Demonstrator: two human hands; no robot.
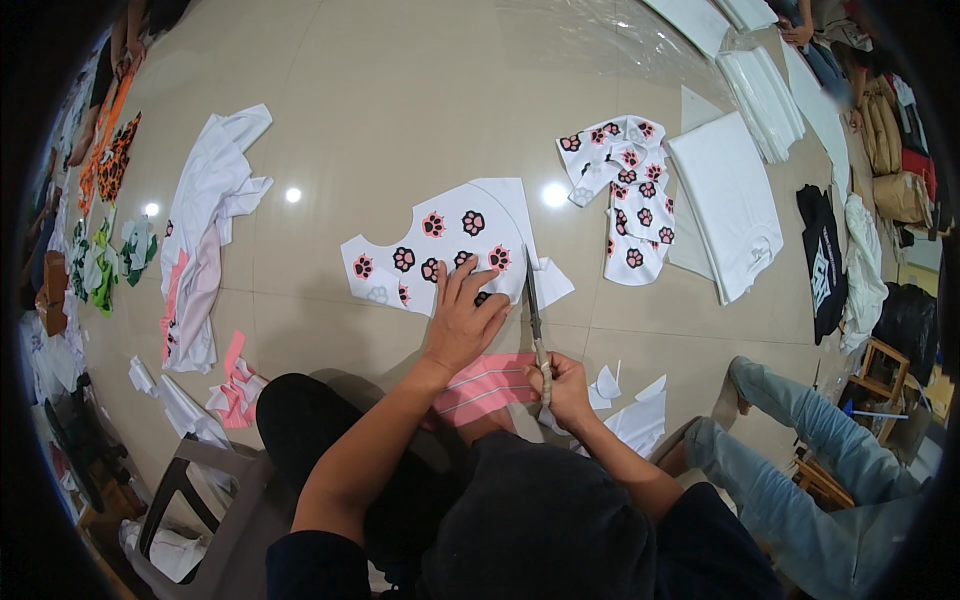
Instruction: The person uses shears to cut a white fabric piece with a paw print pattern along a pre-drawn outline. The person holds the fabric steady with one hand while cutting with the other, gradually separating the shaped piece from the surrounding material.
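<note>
A white fabric piece (447,222) printed with black and pink paws lies flat on the tiled floor in front of me. My left hand (464,313) rests on its lower part, fingers spread. In my right hand (563,388) is a pair of scissors (534,318) with wrapped handles, its blades pointing away from me along the piece's right edge. A white offcut strip (553,283) hangs beside the blades, on their right. Near my right hand, a pink striped fabric (487,388) lies close to my body.
To the right are more paw-print pieces (636,215) and a stack of white fabric (725,200). Crumpled white and pink cloth (205,250) lies left. White scraps (640,415) lie near my right forearm. A chair (200,500) stands lower left; another person's legs (800,470) extend at lower right.
</note>
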